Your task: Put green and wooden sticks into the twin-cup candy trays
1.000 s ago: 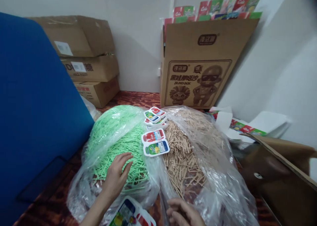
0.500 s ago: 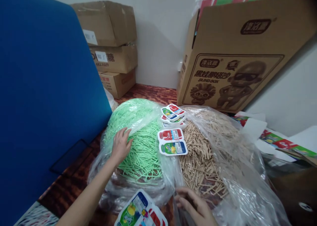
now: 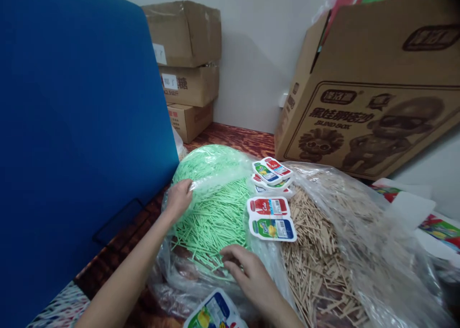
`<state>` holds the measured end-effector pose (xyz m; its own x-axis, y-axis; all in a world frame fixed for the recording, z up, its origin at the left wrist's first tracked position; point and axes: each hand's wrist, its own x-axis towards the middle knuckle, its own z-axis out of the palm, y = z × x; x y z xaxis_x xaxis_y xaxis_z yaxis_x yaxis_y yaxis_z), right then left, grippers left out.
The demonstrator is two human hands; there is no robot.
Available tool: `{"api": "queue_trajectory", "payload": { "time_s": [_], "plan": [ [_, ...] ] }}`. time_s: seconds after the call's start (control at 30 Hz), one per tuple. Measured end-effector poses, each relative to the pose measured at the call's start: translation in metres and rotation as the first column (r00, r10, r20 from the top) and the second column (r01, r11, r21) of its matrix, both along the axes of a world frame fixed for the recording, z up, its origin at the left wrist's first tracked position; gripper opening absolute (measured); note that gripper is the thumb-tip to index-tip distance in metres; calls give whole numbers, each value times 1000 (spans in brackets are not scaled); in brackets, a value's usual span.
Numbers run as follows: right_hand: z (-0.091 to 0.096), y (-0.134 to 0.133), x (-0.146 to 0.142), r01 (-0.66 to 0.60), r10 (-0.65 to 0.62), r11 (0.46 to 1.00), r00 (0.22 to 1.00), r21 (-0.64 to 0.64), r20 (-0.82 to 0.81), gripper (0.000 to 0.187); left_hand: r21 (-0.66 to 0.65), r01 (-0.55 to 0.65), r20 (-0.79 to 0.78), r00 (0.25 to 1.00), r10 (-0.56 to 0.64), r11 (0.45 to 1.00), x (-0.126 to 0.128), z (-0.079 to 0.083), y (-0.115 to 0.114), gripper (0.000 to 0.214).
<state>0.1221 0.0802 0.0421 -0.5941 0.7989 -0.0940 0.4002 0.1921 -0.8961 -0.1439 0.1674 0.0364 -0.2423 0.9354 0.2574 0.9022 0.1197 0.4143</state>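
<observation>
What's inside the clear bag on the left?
Many thin green sticks show inside the clear bag, through its opening and film. Whatever lies beneath the top layer is covered.

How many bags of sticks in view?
2: a bag of green sticks, at the left hand; a bag of brown sticks, to its right. Whitish plastic beside the blue panel may be another, mostly hidden.
</observation>
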Motion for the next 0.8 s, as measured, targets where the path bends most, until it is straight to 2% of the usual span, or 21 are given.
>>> {"api": "queue_trajectory", "payload": {
  "time_s": [0.1, 0.2, 0.3, 0.37, 0.47, 0.53, 0.57, 0.6, 0.67, 0.7, 0.73, 0.8],
  "plan": [
    [2, 28, -15, -71, 40, 977, 987, 201, 154, 21, -26, 80, 94, 993, -77, 996, -3, 1, -4, 12],
    [4, 56, -27, -119, -11, 915, 948, 386, 318, 25, -30, 147, 191, 972, -139, 989, -7, 2, -6, 18],
    [6, 82, -40, -196, -25, 846, 914, 495, 405, 26, 21, 210, 347, 915, -204, 977, -13, 12, -3, 25],
    [4, 98, -52, -279, 10, 800, 891, 532, 453, 24, 44, 222, 383, 897, -222, 974, -15, 25, -1, 25],
    [-2, 123, -74, -370, 6, 710, 854, 600, 520, 30, 133, 125, 215, 965, -152, 983, -2, 44, -9, 18],
    [-6, 141, -87, -371, -78, 672, 826, 641, 559, 38, 325, 54, 51, 996, -74, 944, 20, 46, -25, 27],
    [-8, 149, -93, -360, -126, 673, 805, 646, 580, 40, 418, 57, 10, 998, -68, 907, 34, 43, -36, 31],
    [-10, 158, -97, -347, -167, 687, 779, 638, 604, 40, 501, 100, -8, 994, -111, 860, 49, 36, -47, 32],
    [-12, 173, -104, -311, -225, 719, 741, 621, 632, 42, 528, 262, -14, 954, -301, 807, 77, 14, -68, 33],
    [-13, 179, -105, -292, -244, 729, 733, 619, 634, 43, 483, 327, 5, 927, -376, 812, 87, 0, -76, 32],
    [-14, 183, -106, -273, -258, 735, 733, 620, 629, 45, 409, 338, 58, 917, -394, 847, 94, -15, -83, 31],
    [-16, 188, -105, -232, -281, 750, 736, 620, 616, 47, 275, 275, 136, 937, -321, 921, 97, -44, -91, 30]
  ]
}}
